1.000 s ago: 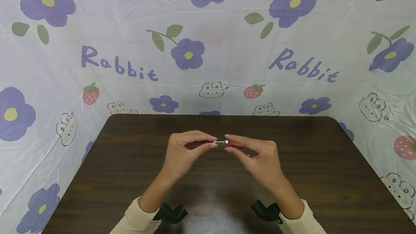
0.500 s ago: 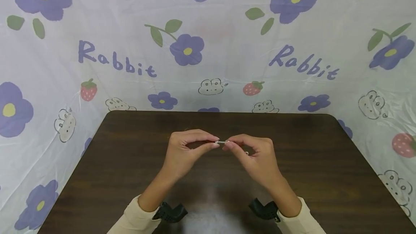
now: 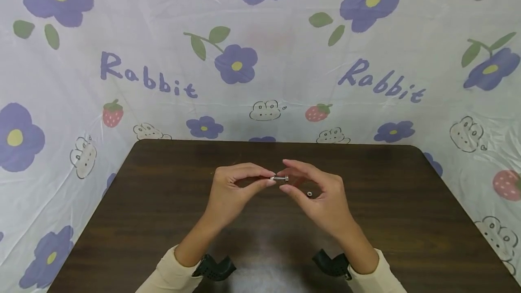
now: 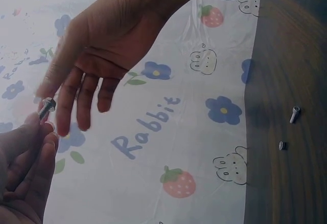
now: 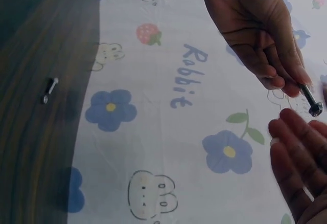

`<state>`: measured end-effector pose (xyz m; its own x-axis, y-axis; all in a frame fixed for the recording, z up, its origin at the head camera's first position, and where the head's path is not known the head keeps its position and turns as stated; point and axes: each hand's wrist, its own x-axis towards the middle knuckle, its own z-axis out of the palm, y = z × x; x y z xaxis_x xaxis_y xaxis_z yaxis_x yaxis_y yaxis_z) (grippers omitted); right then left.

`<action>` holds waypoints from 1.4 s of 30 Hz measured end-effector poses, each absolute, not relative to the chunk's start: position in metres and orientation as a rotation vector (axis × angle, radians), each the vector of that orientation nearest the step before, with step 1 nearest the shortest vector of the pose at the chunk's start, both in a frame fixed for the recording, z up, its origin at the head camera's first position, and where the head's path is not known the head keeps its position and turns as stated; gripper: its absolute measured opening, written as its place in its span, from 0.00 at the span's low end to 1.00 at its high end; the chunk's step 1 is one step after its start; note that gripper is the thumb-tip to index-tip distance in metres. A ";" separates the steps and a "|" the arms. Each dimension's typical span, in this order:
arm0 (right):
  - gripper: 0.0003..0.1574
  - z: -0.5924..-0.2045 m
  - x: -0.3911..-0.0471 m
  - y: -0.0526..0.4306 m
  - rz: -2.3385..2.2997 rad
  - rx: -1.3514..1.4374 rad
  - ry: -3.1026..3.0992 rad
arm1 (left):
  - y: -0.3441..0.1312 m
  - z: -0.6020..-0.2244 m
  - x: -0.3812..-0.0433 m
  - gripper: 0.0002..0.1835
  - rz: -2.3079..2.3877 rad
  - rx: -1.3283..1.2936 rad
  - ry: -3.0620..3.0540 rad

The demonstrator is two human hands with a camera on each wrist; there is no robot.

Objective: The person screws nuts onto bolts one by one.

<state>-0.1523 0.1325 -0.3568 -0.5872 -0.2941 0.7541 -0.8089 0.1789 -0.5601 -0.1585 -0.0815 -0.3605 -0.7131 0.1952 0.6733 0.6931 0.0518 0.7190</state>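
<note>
My left hand pinches a small silver bolt between thumb and fingertips, gripping it by the shank end. The shank lies nearly level in the head view, its wider end with a ring or nut pointing right. In the left wrist view that wide end sticks out past the left fingertips. My right hand is spread around the wide end, thumb below and index finger above, apart from it. The right wrist view shows the right fingers loosely extended beneath the bolt.
On the dark wooden table lie a second bolt and a small nut. The head view shows the nut through the right hand's gap. A flower-printed cloth hangs behind the table's far edge.
The right thumb and fingers closed over the bolt's wide end half a second ago and now have spread off it. The left hand keeps its pinch, nearly in place.
</note>
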 end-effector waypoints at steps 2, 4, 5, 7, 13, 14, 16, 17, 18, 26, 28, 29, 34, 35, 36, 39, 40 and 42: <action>0.36 -0.355 -0.154 0.133 1.357 1.057 -1.936 | -0.082 -0.360 -0.159 0.07 -1.696 -0.888 -1.946; 0.38 -0.354 -0.155 0.133 1.336 1.068 -1.905 | -0.082 -0.360 -0.158 0.07 -1.696 -0.885 -1.951; 0.37 -0.354 -0.155 0.133 1.332 1.069 -1.897 | -0.082 -0.360 -0.158 0.07 -1.695 -0.883 -1.952; 0.36 -0.354 -0.156 0.133 1.336 1.069 -1.885 | -0.082 -0.361 -0.158 0.08 -1.695 -0.879 -1.955; 0.30 -0.354 -0.155 0.134 1.363 1.068 -1.880 | -0.082 -0.362 -0.158 0.08 -1.695 -0.885 -1.950; 0.29 -0.354 -0.155 0.134 1.362 1.067 -1.881 | -0.082 -0.362 -0.158 0.08 -1.694 -0.887 -1.948; 0.27 -0.353 -0.155 0.134 1.361 1.067 -1.886 | -0.081 -0.362 -0.158 0.08 -1.694 -0.887 -1.948; 0.26 -0.353 -0.154 0.134 1.358 1.065 -1.891 | -0.081 -0.362 -0.158 0.08 -1.694 -0.887 -1.947; 0.25 -0.353 -0.154 0.134 1.357 1.060 -1.902 | -0.081 -0.362 -0.158 0.08 -1.694 -0.887 -1.948; 0.13 -0.355 -0.152 0.135 1.401 0.982 -2.051 | -0.080 -0.362 -0.158 0.08 -1.711 -0.904 -1.935; 0.11 -0.356 -0.152 0.134 1.418 0.955 -2.067 | -0.078 -0.363 -0.158 0.07 -1.729 -0.915 -1.923; 0.11 -0.356 -0.151 0.134 1.426 0.942 -2.072 | -0.078 -0.363 -0.158 0.07 -1.736 -0.921 -1.918; 0.22 -0.358 -0.151 0.131 1.474 0.910 -2.076 | -0.076 -0.363 -0.158 0.07 -1.740 -0.921 -1.910; 0.23 -0.358 -0.151 0.131 1.491 0.906 -2.072 | -0.076 -0.363 -0.157 0.07 -1.738 -0.917 -1.911; 0.23 -0.358 -0.151 0.131 1.511 0.901 -2.068 | -0.076 -0.363 -0.157 0.07 -1.736 -0.912 -1.912; 0.18 -0.359 -0.151 0.133 1.596 0.881 -2.049 | -0.076 -0.363 -0.157 0.07 -1.736 -0.896 -1.922; 0.15 -0.359 -0.152 0.134 1.628 0.879 -2.041 | -0.076 -0.363 -0.157 0.07 -1.733 -0.890 -1.926; 0.11 -0.359 -0.153 0.136 1.673 0.885 -2.020 | -0.077 -0.363 -0.157 0.07 -1.728 -0.879 -1.933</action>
<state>-0.1528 0.1358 -0.3590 -0.7336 -0.2295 0.6396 -0.6712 0.0972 -0.7349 -0.1572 -0.0769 -0.3630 -0.7217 0.1868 0.6665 0.6832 0.0371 0.7293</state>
